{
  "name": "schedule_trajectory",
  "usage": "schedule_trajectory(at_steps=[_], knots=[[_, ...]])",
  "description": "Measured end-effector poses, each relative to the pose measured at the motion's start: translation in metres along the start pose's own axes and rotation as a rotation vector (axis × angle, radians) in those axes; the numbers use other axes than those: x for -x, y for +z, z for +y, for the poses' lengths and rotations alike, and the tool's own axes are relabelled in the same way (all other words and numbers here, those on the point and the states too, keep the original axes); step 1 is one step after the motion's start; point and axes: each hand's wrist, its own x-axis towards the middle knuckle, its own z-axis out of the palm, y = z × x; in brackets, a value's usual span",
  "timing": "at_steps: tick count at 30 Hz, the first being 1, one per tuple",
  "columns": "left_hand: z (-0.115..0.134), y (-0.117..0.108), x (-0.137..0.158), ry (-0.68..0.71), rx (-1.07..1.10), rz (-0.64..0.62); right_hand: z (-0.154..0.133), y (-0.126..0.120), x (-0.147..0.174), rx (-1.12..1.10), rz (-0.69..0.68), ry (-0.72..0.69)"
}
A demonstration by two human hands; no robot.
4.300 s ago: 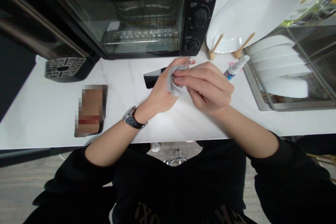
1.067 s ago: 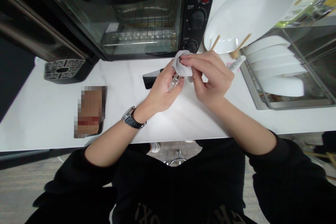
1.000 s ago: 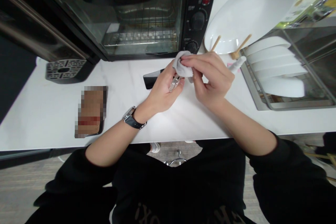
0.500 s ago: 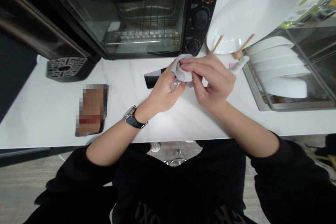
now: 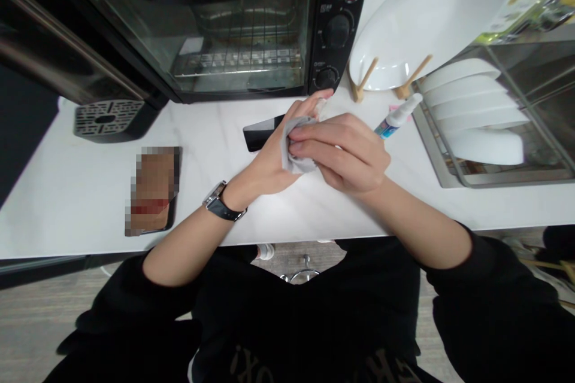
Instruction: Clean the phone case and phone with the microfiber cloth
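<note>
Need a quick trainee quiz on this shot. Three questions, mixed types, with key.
1. True or false: the watch is on the left wrist.
2. Multiple choice: what does the right hand pinch? A) a white bowl; B) a grey cloth; C) a dark phone.
3. Fill in, as seen in the picture: the large white dish stands to the ___ of the toaster oven.

Key:
1. True.
2. B, the grey cloth.
3. Right.
</note>
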Motion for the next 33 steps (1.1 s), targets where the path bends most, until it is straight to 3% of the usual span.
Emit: schedule_trajectory(at_steps=[2, 4, 9, 13, 15, 18, 20, 23, 26, 33], knots=[[-0.003, -0.004, 0.003, 0.145, -0.154, -0.072, 0.004, 0.0, -0.001, 0.027, 0.056, -0.008], [-0.004, -0.008, 0.006, 0.203, -0.167, -0.083, 0.008, -0.001, -0.004, 0.044, 0.11, 0.004], [-0.006, -0.013, 0.006, 0.179, -0.084, -0.092, 0.005, -0.007, -0.009, 0.062, 0.121, 0.183], [-0.011, -0.006, 0.0, 0.133, 0.078, 0.056, 0.002, -0.008, -0.008, 0.114, 0.112, 0.379], [-0.011, -0.002, -0.004, 0.041, 0.2, 0.156, 0.005, -0.005, -0.006, 0.093, 0.182, 0.39], [-0.008, 0.002, -0.009, -0.233, 0.372, 0.244, 0.013, -0.001, -0.003, 0.096, 0.256, 0.372], [-0.007, 0.003, -0.011, -0.391, 0.426, 0.222, 0.017, -0.001, -0.002, 0.137, 0.24, 0.345], [-0.01, 0.005, -0.012, -0.539, 0.486, 0.111, 0.021, -0.003, -0.002, 0.142, 0.112, 0.266], [-0.013, 0.007, -0.013, -0.607, 0.604, 0.079, 0.024, -0.002, 0.0, 0.119, 0.032, 0.23], [-0.006, 0.002, -0.019, -0.588, 0.704, 0.194, 0.026, 0.001, 0.007, 0.036, 0.003, 0.276]])
